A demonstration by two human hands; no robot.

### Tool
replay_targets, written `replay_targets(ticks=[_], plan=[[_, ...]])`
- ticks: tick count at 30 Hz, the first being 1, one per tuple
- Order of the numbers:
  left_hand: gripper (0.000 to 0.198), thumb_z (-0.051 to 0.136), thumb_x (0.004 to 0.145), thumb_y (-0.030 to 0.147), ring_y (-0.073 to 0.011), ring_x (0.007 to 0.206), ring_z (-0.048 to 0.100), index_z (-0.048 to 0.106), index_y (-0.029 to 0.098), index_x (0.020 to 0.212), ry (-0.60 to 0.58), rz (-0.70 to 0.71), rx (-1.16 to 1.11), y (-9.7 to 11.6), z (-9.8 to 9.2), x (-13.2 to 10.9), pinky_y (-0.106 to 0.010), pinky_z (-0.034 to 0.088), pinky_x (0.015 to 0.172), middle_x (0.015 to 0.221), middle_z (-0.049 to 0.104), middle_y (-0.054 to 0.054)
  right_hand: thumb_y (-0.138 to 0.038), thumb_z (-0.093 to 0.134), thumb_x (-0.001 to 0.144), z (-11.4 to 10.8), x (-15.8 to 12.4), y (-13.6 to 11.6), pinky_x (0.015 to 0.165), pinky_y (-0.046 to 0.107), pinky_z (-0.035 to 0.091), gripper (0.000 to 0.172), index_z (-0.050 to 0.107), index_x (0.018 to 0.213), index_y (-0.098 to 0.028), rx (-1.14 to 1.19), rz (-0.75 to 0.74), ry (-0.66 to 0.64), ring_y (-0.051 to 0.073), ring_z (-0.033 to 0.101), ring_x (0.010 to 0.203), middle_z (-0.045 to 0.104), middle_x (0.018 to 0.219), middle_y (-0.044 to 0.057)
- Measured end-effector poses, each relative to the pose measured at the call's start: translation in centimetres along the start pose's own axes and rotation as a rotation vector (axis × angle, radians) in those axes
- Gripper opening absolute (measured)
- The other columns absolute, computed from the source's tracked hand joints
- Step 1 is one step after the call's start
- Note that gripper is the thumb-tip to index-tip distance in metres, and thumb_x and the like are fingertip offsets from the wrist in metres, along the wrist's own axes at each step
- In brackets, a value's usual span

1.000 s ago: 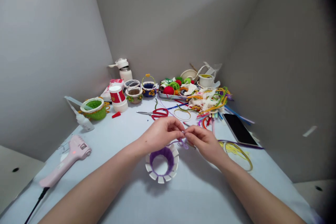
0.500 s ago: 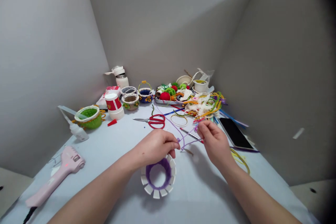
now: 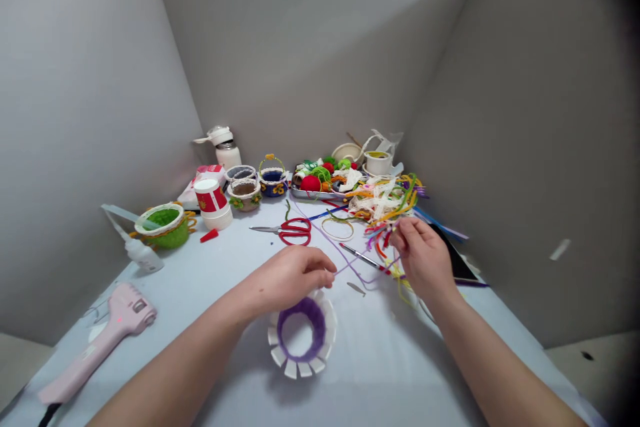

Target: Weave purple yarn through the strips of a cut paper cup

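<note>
My left hand (image 3: 295, 278) is closed in a pinch on a thin purple yarn (image 3: 351, 262), just above the far rim of a white slitted cup (image 3: 330, 327). Purple yarn lines the cup's inside, and its cut strips fan outward. To the right, my right hand (image 3: 425, 255) pinches the same yarn, its fingertips beside a pile of coloured cords. Between the hands a pen (image 3: 365, 257) lies on the table, with a small grey sliver (image 3: 357, 288) nearer me. Part of the yarn trails back past the red-handled scissors (image 3: 295, 232).
A pink glue gun (image 3: 123, 317) and a glue bottle (image 3: 144, 255) are at the left, near a green basket (image 3: 173, 235). Small decorated baskets (image 3: 245, 195) stand at the back. A tray (image 3: 317, 194) of yarn balls sits behind the scissors. A phone (image 3: 457, 260) lies partly behind my right hand.
My right hand has moved right, away from the left, and the yarn between them spans farther. The left hand stays over the cup. The whole view has shifted slightly.
</note>
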State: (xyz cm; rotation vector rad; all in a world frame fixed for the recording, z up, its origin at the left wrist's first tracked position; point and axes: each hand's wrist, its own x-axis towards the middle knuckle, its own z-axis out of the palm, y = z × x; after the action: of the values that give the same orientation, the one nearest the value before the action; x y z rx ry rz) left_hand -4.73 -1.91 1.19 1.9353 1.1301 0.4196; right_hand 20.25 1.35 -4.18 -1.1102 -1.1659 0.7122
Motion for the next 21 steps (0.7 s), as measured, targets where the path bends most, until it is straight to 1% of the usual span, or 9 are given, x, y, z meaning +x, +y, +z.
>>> replay_targets(ticks=[3, 5, 7, 9, 11, 12, 14, 19, 21], plan=[[0.039, 0.050, 0.082, 0.042, -0.0195, 0.098, 0.060, 0.063, 0.022, 0.113, 0.045, 0.017, 0.019, -0.1, -1.0, -0.3, -0.026, 0.044, 0.079, 0.113, 0.066, -0.006, -0.047, 0.057, 0.083, -0.4, 0.0, -0.2, 0.049, 0.024, 0.032, 0.029, 0.056, 0.075, -0.019, -0.178, -0.013, -0.078, 0.010, 0.041, 0.051, 0.046, 0.057, -0.003], [0.041, 0.049, 0.083, 0.045, -0.0201, 0.098, 0.060, 0.061, 0.023, 0.115, 0.051, -0.008, 0.049, -0.3, -1.7, -0.5, -0.027, 0.044, 0.078, 0.112, 0.066, -0.006, -0.044, 0.054, 0.085, -0.6, 0.0, -0.1, 0.050, 0.024, 0.034, 0.027, 0.058, 0.077, -0.018, -0.296, -0.012, -0.183, 0.012, 0.044, 0.052, 0.049, 0.058, -0.002], [0.040, 0.048, 0.083, 0.047, -0.0194, 0.091, 0.061, 0.062, 0.023, 0.112, 0.033, -0.032, 0.109, -0.4, -2.3, -0.8, -0.026, 0.043, 0.073, 0.104, 0.068, -0.005, -0.039, 0.050, 0.087, -0.6, 0.0, 0.3, 0.053, 0.026, 0.038, 0.024, 0.061, 0.081, -0.018, -0.430, -0.029, -0.294, 0.013, 0.048, 0.055, 0.055, 0.061, -0.001], [0.037, 0.047, 0.084, 0.047, -0.0182, 0.086, 0.061, 0.064, 0.024, 0.107, 0.002, -0.030, 0.173, -0.4, -2.8, -0.9, -0.025, 0.043, 0.070, 0.098, 0.069, -0.003, -0.031, 0.049, 0.086, -0.5, -0.1, 0.6, 0.066, 0.032, 0.045, 0.019, 0.064, 0.087, -0.019, -0.582, -0.112, -0.357, 0.018, 0.057, 0.070, 0.064, 0.076, 0.004], [0.033, 0.047, 0.084, 0.045, -0.0174, 0.084, 0.061, 0.067, 0.024, 0.100, -0.034, -0.019, 0.222, -0.5, -3.2, -1.0, -0.025, 0.042, 0.068, 0.095, 0.069, -0.002, -0.022, 0.049, 0.083, -0.2, -0.4, 0.7, 0.087, 0.042, 0.043, 0.020, 0.067, 0.093, -0.020, -0.672, -0.236, -0.385, 0.024, 0.058, 0.096, 0.067, 0.100, 0.008], [0.032, 0.047, 0.084, 0.044, -0.0172, 0.084, 0.061, 0.068, 0.024, 0.097, -0.051, -0.015, 0.237, -0.5, -3.3, -1.0, -0.024, 0.041, 0.068, 0.094, 0.070, -0.002, -0.018, 0.049, 0.081, 0.0, -0.6, 0.6, 0.094, 0.046, 0.040, 0.024, 0.067, 0.096, -0.021, -0.676, -0.285, -0.403, 0.025, 0.055, 0.106, 0.065, 0.110, 0.008], [0.030, 0.049, 0.083, 0.043, -0.0170, 0.083, 0.061, 0.068, 0.024, 0.093, -0.091, -0.014, 0.246, -0.6, -3.3, -1.0, -0.024, 0.041, 0.068, 0.093, 0.070, -0.002, -0.013, 0.046, 0.081, 0.7, -1.4, 0.1, 0.099, 0.047, 0.037, 0.031, 0.066, 0.103, -0.022, -0.614, -0.311, -0.500, 0.025, 0.052, 0.114, 0.062, 0.118, 0.008], [0.028, 0.060, 0.075, 0.038, -0.0160, 0.079, 0.061, 0.068, 0.024, 0.098, -0.203, -0.008, 0.249, -1.1, -2.7, -0.4, -0.022, 0.040, 0.062, 0.090, 0.070, 0.000, -0.014, 0.048, 0.086, 3.3, -4.8, -1.5, 0.101, 0.040, 0.040, 0.039, 0.057, 0.122, -0.027, -0.403, -0.234, -0.838, 0.020, 0.052, 0.117, 0.058, 0.125, 0.005], [0.026, 0.061, 0.073, 0.032, -0.0154, 0.077, 0.060, 0.069, 0.023, 0.095, -0.216, 0.003, 0.287, -1.2, -2.4, -0.2, -0.022, 0.039, 0.061, 0.088, 0.070, 0.000, -0.015, 0.052, 0.086, 4.2, -5.9, -1.8, 0.099, 0.040, 0.041, 0.038, 0.057, 0.122, -0.027, -0.370, -0.252, -0.909, 0.020, 0.052, 0.115, 0.060, 0.122, 0.006]])
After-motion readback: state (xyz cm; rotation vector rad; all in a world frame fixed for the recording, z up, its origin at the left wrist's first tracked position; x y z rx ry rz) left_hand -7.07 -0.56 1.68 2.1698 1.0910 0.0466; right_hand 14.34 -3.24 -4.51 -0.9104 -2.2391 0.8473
